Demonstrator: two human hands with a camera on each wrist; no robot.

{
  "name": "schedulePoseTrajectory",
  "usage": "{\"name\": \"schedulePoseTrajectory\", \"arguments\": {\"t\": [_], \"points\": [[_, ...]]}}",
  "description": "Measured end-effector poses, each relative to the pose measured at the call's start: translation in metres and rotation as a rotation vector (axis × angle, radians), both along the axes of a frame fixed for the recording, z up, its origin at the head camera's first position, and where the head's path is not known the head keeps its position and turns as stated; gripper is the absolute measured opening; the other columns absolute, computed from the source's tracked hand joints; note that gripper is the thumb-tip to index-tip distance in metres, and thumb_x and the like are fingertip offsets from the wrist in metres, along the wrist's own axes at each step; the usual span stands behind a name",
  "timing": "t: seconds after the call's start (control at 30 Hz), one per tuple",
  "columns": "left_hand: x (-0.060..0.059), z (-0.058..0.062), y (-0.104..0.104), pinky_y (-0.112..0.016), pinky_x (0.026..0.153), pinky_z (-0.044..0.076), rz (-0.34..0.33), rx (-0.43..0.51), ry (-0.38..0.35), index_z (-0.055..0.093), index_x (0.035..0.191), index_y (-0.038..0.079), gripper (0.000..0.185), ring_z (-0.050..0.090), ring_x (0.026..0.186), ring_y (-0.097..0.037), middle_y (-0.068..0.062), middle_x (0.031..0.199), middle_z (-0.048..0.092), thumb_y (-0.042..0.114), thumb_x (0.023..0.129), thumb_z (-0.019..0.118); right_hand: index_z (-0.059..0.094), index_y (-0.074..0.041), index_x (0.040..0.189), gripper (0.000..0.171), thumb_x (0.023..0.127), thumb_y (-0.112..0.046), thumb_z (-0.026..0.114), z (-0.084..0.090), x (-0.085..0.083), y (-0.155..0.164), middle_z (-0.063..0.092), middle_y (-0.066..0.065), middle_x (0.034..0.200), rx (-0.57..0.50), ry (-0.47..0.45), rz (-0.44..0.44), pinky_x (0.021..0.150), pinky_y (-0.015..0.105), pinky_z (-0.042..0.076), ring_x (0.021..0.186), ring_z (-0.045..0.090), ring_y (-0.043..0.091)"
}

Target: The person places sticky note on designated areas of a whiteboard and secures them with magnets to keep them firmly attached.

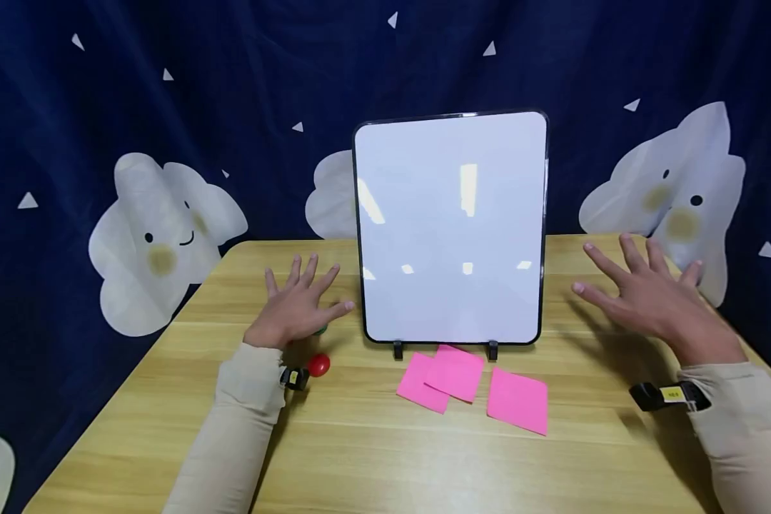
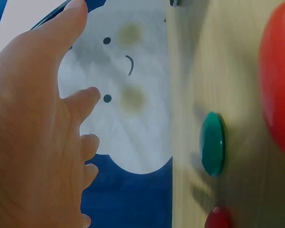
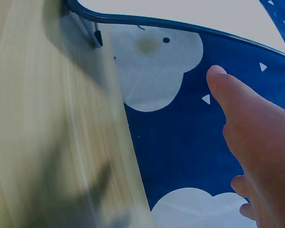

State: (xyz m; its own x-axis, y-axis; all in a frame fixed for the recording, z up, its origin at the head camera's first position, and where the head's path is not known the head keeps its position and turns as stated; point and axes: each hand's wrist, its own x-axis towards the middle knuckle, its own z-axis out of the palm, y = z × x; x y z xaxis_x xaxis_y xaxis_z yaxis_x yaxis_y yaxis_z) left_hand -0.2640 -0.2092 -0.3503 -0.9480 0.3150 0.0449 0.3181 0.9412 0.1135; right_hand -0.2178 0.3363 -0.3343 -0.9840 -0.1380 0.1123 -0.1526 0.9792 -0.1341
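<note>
My left hand (image 1: 293, 308) is spread above the table to the left of a whiteboard (image 1: 452, 228), holding nothing. Beneath it, partly hidden by the hand and wrist in the head view, lie small round pieces: a red one (image 1: 319, 365), a green one (image 2: 213, 144) and another red one (image 2: 219, 218) at the lower edge of the left wrist view. On the board's other side my right hand (image 1: 657, 296) hovers with fingers fanned out, its shadow falling on the wood. The board stands upright on small black feet (image 1: 492, 350), its white face bare apart from light reflections.
Pink sticky notes (image 1: 517, 401) lie on the wooden table (image 1: 424, 471) before the board, two of them overlapping. A dark blue curtain (image 1: 244, 86) with white clouds and triangles hangs behind the table. Each wrist carries a small black camera (image 1: 662, 395).
</note>
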Motion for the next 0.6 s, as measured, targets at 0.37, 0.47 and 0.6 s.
{"name": "schedulePoseTrajectory", "arguments": {"t": [0.37, 0.47, 0.6], "points": [[0.009, 0.001, 0.003, -0.074, 0.105, -0.016, -0.035, -0.003, 0.021, 0.024, 0.16, 0.029, 0.09, -0.006, 0.151, -0.039, -0.013, 0.167, 0.001, 0.083, 0.089, 0.033, 0.006, -0.034, 0.162, 0.081, 0.097, -0.069, 0.039, 0.001, 0.008, -0.005, -0.001, 0.031, 0.161, 0.021, 0.003, -0.001, 0.087, 0.089, -0.01, 0.142, -0.009, 0.059], [0.011, 0.002, 0.004, -0.073, 0.106, -0.015, -0.047, 0.005, 0.023, 0.023, 0.161, 0.03, 0.09, -0.007, 0.151, -0.038, -0.012, 0.167, 0.0, 0.083, 0.089, 0.033, 0.005, -0.034, 0.161, 0.081, 0.097, -0.07, 0.039, 0.001, 0.009, -0.005, -0.001, 0.031, 0.161, 0.024, -0.005, 0.006, 0.088, 0.088, -0.011, 0.142, -0.008, 0.06], [0.012, 0.001, 0.006, -0.072, 0.108, -0.013, -0.071, 0.031, 0.024, 0.023, 0.161, 0.029, 0.087, -0.004, 0.151, -0.038, -0.011, 0.167, 0.001, 0.081, 0.091, 0.033, 0.008, -0.034, 0.162, 0.081, 0.097, -0.07, 0.04, 0.0, 0.01, -0.007, 0.001, 0.031, 0.161, 0.019, -0.019, 0.014, 0.09, 0.087, -0.009, 0.142, -0.006, 0.06]]}}
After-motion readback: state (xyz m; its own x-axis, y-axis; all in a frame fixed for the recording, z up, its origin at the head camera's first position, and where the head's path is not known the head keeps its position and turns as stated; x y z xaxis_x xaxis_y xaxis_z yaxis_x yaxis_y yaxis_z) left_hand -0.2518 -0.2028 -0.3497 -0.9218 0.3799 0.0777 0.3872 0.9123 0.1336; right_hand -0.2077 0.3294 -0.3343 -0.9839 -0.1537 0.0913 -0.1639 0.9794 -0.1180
